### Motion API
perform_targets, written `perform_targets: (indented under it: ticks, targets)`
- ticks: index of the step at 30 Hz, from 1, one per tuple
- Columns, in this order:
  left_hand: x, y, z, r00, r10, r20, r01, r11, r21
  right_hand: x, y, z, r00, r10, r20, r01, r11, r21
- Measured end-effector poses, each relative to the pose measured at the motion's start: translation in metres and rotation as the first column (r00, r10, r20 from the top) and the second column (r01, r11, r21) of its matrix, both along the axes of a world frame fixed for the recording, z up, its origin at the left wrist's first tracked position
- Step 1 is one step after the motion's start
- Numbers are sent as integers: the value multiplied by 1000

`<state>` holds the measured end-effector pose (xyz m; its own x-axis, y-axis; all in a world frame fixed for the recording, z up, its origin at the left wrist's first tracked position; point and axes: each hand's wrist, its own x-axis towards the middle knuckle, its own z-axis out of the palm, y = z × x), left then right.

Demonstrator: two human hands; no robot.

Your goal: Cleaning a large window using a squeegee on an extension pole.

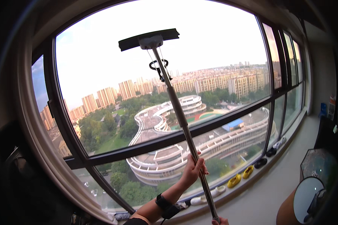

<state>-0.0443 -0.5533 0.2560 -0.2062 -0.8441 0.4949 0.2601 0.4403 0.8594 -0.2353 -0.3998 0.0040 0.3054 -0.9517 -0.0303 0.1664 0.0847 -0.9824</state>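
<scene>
A long-handled mop (177,108) leans up across the large window, its silver pole running from the lower middle to the upper left. Its head (151,39) is a wide dark bar on a pale bracket, raised in front of the upper pane; whether it touches the glass I cannot tell. Thin rods and a black ring (159,64) sit just below the head. My left hand (194,170) is wrapped round the middle of the pole, and a black band with a box is on that wrist. At the pole's bottom end, my right hand (221,221) grips it, partly cut off by the lower edge.
A dark window bar (139,150) crosses behind the pole. Along the sill stand several shoes, including yellow ones (234,180) and a black one (260,162). A pale curtain (41,138) hangs at left. At lower right is a round mirror-like surface (308,197).
</scene>
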Motion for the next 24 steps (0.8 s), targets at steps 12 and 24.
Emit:
perform_targets:
  ticks: [12, 24]
  targets:
    - [29, -75, 126, 974, 180, 136, -94, 871, -482, 72, -170, 235, 965, 157, 209, -103, 964, -244]
    - [7, -117, 125, 998, 20, -65, -41, 938, -344, 28, -224, 162, 978, 170, 120, -130, 950, -282]
